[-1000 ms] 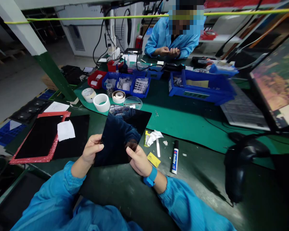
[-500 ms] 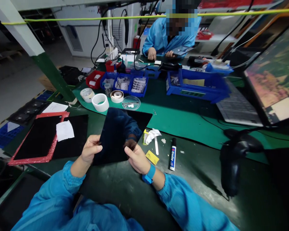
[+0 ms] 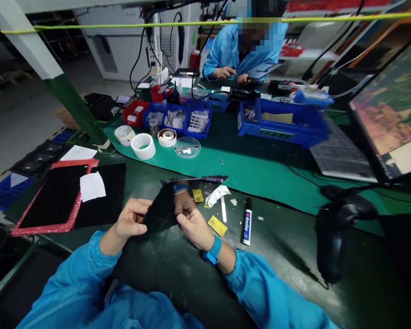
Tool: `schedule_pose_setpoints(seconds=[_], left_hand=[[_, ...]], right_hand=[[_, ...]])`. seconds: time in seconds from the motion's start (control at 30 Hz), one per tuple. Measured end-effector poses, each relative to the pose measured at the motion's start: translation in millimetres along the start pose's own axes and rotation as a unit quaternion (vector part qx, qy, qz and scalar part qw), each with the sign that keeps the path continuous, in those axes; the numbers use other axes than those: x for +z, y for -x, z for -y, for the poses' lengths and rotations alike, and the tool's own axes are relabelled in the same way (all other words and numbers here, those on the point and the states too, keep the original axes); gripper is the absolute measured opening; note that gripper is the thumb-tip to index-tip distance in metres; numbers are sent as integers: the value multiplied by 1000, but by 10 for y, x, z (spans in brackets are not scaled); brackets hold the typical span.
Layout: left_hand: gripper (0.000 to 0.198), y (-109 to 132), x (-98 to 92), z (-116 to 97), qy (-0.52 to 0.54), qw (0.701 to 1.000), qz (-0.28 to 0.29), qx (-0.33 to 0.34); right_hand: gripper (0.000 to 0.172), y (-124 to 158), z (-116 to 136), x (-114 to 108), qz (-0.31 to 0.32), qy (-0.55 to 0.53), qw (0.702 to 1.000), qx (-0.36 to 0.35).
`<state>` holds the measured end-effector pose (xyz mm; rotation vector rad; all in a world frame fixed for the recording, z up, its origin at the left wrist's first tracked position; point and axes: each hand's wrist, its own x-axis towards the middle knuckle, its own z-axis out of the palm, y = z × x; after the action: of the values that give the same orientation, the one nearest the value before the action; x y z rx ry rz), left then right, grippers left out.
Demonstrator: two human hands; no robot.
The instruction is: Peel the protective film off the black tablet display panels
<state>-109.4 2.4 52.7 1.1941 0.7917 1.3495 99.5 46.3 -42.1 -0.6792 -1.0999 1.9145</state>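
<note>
Panel (image 3: 166, 205) tipped flatter than half a second ago, held over the counter (image 3: 178, 274). Left hand (image 3: 130, 220): grip pinching panel's left side. Right hand (image 3: 197, 229): grip pinching its right side. Marker (image 3: 247, 222) lies right of panel.

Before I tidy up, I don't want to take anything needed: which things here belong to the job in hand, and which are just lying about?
In the job:
black panel, gripped by the left hand and right hand

Probably just lying about, none touched:
marker
yellow piece
crumpled white scrap
white tape roll
</note>
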Motion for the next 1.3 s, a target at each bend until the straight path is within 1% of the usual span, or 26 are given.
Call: schedule_pose_setpoints(seconds=[0.13, 0.23, 0.33, 0.4, 0.53, 0.7, 0.93, 1.03, 1.13, 1.3], left_hand=[[23, 32, 2, 34, 19, 1000, 22, 8], [29, 31, 29, 16, 33, 999, 35, 16], [29, 20, 57, -18, 43, 998, 42, 22], [26, 15, 66, -27, 45, 998, 42, 20], [22, 14, 59, -9, 42, 998, 38, 14], [23, 24, 39, 11, 31, 999, 34, 8], [29, 42, 28, 25, 23, 999, 29, 23], [31, 66, 3, 47, 4, 1000, 18, 18], [31, 88, -30, 63, -16, 1000, 19, 13], [31, 92, -70, 96, -28, 999, 31, 35]], right_hand=[[49, 9, 38, 21, -6, -5, 1000, 7], [53, 9, 73, 39, -6, -7, 1000, 1], [53, 9, 94, 50, 7, 0, 1000, -6], [52, 9, 99, 53, 9, 5, 1000, -6], [57, 14, 85, 50, -1, 4, 1000, 1], [50, 21, 58, 40, 0, 4, 1000, 2], [47, 10, 80, 44, 12, 10, 1000, -16], [51, 16, 92, 52, 8, 11, 1000, -12], [57, 22, 103, 60, 3, 4, 1000, -9], [54, 19, 115, 55, 16, 13, 1000, -16]])
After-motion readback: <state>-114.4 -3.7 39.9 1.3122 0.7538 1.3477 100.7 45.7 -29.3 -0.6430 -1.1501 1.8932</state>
